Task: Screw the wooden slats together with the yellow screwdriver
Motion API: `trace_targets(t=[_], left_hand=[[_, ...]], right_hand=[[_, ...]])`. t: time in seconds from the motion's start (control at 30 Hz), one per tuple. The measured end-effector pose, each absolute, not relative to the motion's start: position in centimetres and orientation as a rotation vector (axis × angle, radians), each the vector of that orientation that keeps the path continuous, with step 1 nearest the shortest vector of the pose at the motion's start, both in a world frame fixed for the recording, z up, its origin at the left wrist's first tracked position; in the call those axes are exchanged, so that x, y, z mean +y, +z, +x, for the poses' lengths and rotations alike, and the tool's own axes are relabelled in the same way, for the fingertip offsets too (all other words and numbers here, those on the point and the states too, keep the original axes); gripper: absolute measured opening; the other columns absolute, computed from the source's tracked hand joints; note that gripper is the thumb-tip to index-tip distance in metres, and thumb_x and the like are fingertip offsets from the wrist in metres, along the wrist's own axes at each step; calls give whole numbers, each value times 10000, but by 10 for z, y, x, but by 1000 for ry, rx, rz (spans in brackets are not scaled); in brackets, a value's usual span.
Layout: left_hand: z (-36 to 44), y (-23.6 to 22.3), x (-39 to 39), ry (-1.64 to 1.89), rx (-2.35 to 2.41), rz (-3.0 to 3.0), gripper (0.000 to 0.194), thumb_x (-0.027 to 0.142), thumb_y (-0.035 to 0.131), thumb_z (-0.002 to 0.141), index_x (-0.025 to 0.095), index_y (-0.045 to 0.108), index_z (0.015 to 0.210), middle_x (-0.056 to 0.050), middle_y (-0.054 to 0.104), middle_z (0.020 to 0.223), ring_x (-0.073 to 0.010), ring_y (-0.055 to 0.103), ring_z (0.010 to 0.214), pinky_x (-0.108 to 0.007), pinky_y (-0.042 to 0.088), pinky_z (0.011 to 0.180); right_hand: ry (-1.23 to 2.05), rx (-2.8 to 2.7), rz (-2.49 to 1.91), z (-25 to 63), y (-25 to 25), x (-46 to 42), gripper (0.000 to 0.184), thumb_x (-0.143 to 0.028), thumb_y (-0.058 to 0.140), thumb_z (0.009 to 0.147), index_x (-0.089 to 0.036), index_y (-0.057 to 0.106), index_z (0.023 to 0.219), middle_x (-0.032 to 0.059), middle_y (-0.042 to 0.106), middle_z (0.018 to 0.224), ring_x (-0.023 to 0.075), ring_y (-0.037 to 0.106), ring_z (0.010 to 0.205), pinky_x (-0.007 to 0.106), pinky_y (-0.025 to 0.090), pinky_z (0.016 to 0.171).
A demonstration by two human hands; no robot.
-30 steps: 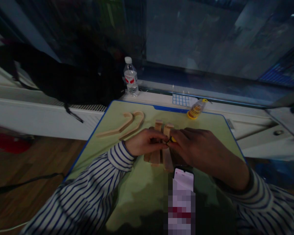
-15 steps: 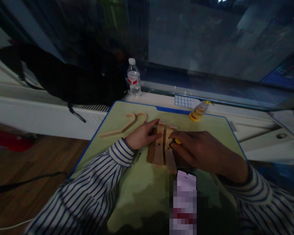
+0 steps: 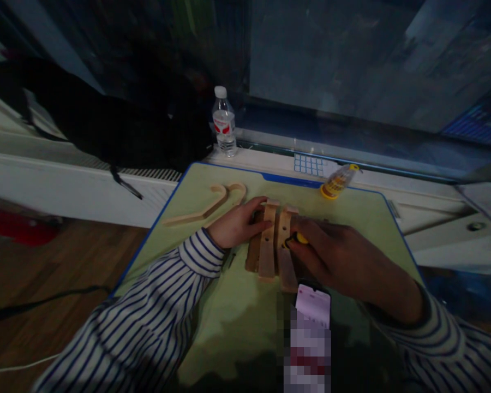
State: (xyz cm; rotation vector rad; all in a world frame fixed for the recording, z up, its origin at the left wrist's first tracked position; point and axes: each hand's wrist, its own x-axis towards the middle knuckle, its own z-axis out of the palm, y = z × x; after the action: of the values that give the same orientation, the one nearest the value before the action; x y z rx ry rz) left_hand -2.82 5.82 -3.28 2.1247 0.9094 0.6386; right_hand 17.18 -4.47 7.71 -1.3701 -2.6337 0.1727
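A set of pale wooden slats joined side by side point(image 3: 270, 243) lies flat on the green cutting mat with a blue border point(image 3: 213, 305), directly under and between the fingers of both hands. The left hand point(image 3: 237, 224) rests against the left edge of the slats, its fingers loosely curled and laid over the top of the near slat, steadying it without closing around it. The right hand point(image 3: 335, 256) lies on the right side of the slats, its fingertips pinched shut on a small yellow-and-black tool point(image 3: 297, 238), which is pressed against the second slat; most of the tool is hidden by the fingers, so its type cannot be told. Just nearer the body than the right fingers lies a smartphone with a lit screen point(image 3: 313, 305). Beyond the left fingers, further from the body, two curved wooden hook-shaped pieces point(image 3: 213, 204) lie side by side on the mat. Beyond the right fingers, a small yellow-capped glue bottle point(image 3: 339, 181) lies tilted at the mat's far edge. A clear plastic water bottle with a white cap point(image 3: 224, 123) stands upright on the sill behind the mat.
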Motion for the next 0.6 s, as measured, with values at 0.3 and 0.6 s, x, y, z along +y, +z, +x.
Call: trace_targets(t=[0.3,0.6], left_hand=[[-27,-28,56,608,957,2181,567,465,523,856,168,397,1323,-89,641,1148,-201,643,922,-303,503,783],[-28,-25,54,572,1021,2204,566,456,530,851,172,396,1323,-93,642,1151,-205,648,888,-299,501,757]], right_hand=[[76,-2447,-1483,171,69,-50,216,-311,355,964,-153,498,1000,37,658,718,146,573,550,255,324,484],[-15,-2294,-1631,165,59,-55,192,-337,410,939,-164,494,936,11,626,668,115,492,438,243,220,420]])
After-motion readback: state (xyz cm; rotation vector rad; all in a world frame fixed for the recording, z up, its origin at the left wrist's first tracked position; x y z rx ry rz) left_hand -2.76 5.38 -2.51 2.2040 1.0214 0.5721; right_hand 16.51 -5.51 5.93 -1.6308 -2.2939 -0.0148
